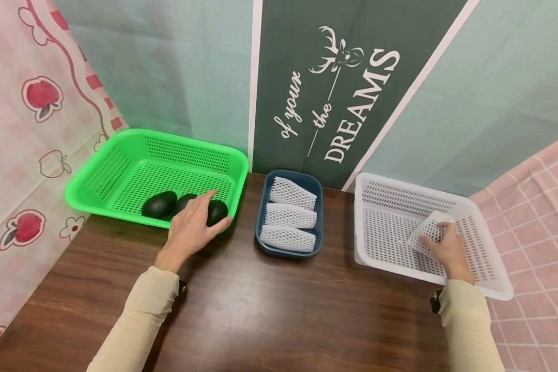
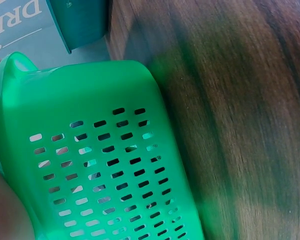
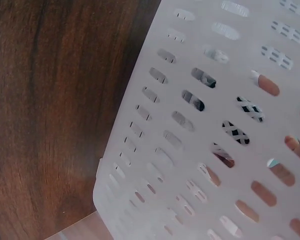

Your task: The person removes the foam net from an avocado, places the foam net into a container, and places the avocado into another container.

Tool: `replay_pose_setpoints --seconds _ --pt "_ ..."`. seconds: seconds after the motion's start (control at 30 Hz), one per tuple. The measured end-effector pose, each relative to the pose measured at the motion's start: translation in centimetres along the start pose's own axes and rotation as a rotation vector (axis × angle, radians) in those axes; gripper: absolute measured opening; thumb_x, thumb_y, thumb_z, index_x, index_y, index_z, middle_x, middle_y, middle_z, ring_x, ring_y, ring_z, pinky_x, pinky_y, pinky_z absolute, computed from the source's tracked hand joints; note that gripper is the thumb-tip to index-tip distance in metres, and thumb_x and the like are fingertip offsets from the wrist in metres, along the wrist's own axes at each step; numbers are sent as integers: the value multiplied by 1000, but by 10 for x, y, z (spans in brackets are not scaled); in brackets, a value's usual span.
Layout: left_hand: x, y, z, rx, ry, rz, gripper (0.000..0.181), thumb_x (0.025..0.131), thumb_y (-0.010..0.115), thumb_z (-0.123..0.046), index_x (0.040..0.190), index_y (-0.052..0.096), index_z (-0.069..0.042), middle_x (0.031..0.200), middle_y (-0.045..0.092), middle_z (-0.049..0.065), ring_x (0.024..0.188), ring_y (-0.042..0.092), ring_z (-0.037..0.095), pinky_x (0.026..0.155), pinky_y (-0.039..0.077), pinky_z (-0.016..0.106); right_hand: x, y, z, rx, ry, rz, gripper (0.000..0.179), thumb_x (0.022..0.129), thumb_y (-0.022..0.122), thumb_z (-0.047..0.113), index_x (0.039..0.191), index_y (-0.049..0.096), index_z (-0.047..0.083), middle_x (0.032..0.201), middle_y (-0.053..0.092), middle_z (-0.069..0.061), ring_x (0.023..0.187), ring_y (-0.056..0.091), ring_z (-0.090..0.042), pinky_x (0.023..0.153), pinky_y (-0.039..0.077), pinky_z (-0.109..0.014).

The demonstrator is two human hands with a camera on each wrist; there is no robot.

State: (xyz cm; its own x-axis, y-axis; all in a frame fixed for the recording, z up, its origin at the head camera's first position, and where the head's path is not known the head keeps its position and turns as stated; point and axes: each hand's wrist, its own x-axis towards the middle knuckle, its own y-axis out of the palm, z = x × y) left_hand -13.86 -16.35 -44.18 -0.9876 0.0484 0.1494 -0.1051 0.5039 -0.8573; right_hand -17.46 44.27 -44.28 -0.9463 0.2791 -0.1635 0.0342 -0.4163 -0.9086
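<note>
My left hand (image 1: 192, 222) reaches over the front rim of the green basket (image 1: 97, 205), thumb and forefinger spread to either side of a dark avocado (image 1: 217, 212). A second avocado (image 1: 160, 205) lies to the left, and another dark one (image 1: 184, 201) is partly hidden behind the hand. Inside the white basket (image 1: 490, 253), my right hand (image 1: 450, 251) holds an avocado in a white foam net (image 1: 430, 227) between thumb and fingers. Dark skin shows through its mesh (image 3: 236, 132) in the right wrist view.
Between the baskets stands a dark blue tray (image 1: 262, 217) holding three white foam net sleeves (image 1: 290, 215). All three containers sit on a brown wooden table (image 1: 279, 310). Behind rises a printed cloth (image 1: 302, 93); patterned cloths hang at both sides.
</note>
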Motion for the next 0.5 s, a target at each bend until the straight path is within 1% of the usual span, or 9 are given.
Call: replay_pose_setpoints --seconds 0.13,0.2,0.3,0.37,0.43,0.5 --pt "0 0 0 0 0 5 83 88 62 -62 152 36 -17 144 53 17 126 54 37 85 52 56 1 1 2 46 36 -2 90 96 61 25 151 -1 -10 142 21 -51 132 29 -63 109 26 -70" --pt "1 1 1 0 -1 6 83 88 62 -63 152 35 -17 144 52 17 127 54 36 86 52 56 0 0 3 61 42 -1 93 95 63 25 150 0 -14 142 22 -49 132 30 -62 109 26 -70" --pt "1 1 1 1 -3 8 83 88 61 -63 152 36 -17 144 52 17 126 54 36 86 52 56 -1 0 4 30 36 15 91 95 63 29 147 7 -20 140 22 -49 131 29 -62 108 27 -70" --pt "0 1 1 1 -4 8 83 88 62 -63 152 36 -17 144 53 17 126 54 36 85 52 56 -1 -1 5 14 29 25 89 95 63 30 148 10 -20 141 22 -48 131 28 -62 107 28 -71" --pt "0 1 1 0 -4 7 82 88 62 -63 151 36 -17 144 53 17 126 54 36 85 52 56 -2 -1 6 17 30 51 92 96 62 32 150 6 -17 144 19 -48 132 26 -63 106 28 -72" --pt "0 1 1 0 -4 8 82 88 62 -63 151 36 -17 144 53 17 126 54 37 85 52 56 -2 -2 8 45 23 77 93 96 62 33 152 3 -13 144 20 -48 130 29 -63 103 32 -72"
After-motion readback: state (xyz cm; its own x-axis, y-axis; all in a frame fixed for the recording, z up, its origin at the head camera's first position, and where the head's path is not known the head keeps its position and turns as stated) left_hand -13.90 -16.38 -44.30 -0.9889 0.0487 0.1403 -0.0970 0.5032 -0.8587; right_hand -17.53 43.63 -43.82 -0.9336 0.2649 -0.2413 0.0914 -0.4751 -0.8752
